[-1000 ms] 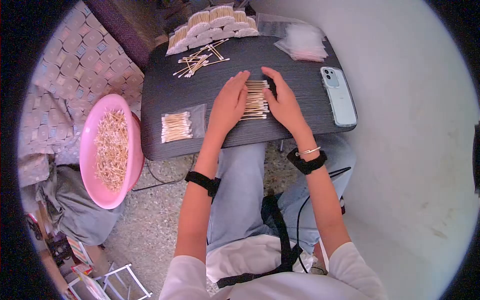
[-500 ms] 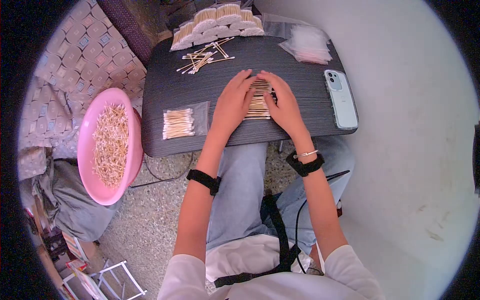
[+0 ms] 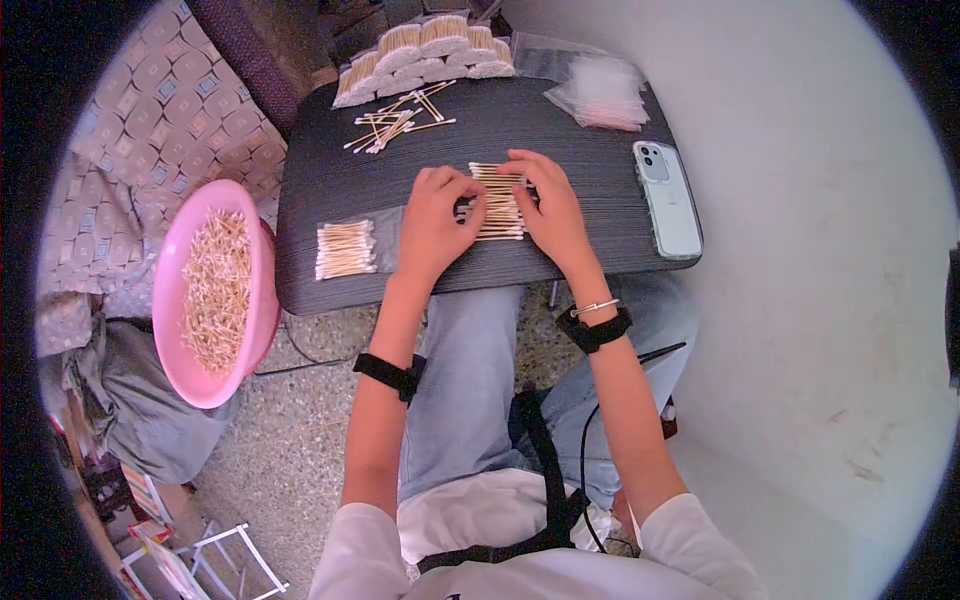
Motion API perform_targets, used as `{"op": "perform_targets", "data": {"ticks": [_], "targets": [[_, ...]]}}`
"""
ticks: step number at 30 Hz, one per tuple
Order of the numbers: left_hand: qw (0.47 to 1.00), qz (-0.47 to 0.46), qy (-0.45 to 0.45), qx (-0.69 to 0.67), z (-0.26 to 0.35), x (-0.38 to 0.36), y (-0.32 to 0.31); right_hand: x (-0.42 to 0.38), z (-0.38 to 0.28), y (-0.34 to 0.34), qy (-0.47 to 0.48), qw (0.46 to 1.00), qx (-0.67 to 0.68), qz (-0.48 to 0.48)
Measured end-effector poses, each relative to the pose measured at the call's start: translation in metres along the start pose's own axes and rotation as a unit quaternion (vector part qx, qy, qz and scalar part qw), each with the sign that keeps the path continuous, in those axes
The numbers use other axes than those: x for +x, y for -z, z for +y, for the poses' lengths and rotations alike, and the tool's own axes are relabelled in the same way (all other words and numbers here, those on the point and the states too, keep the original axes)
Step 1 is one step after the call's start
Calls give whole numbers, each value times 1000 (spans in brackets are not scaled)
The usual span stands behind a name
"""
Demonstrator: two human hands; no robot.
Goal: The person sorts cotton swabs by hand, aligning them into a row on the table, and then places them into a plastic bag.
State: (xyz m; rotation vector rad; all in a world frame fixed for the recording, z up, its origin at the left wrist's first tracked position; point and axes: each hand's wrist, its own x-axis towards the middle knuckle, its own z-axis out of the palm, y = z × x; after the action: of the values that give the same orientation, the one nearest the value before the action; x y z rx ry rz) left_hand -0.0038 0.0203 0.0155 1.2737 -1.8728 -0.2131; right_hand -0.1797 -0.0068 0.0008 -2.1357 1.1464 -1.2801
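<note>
A row of cotton swabs (image 3: 500,203) lies side by side on the dark table between my two hands. My left hand (image 3: 436,222) curves at their left ends, thumb and forefinger apart with white tips showing in the gap. At the right ends is my right hand (image 3: 553,215), its fingers spread and its thumb against the swabs' edge. Left of my left hand, a clear plastic bag (image 3: 388,238) lies flat with a neat bundle of swabs (image 3: 345,250) at its left end. Several loose swabs (image 3: 400,120) lie crisscrossed farther back.
Packed swab bundles (image 3: 425,50) are stacked at the table's back edge. Clear bags (image 3: 603,92) lie at the back right, and a phone (image 3: 668,200) near the right edge. A pink basin (image 3: 262,290) full of swabs stands left of the table. A white wall (image 3: 800,250) rises on the right.
My hands have moved apart from above the row to its two sides, uncovering more of the swabs. The view has shifted slightly.
</note>
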Motion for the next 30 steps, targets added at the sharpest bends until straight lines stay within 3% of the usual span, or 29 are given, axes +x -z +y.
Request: {"op": "perform_targets", "data": {"ticks": [16, 30], "targets": [[995, -96, -8, 24, 1, 4, 16, 0, -2, 1, 0, 1000, 9, -2], [987, -113, -46, 101, -1, 7, 8, 1, 1, 0, -1, 1000, 10, 1]]}}
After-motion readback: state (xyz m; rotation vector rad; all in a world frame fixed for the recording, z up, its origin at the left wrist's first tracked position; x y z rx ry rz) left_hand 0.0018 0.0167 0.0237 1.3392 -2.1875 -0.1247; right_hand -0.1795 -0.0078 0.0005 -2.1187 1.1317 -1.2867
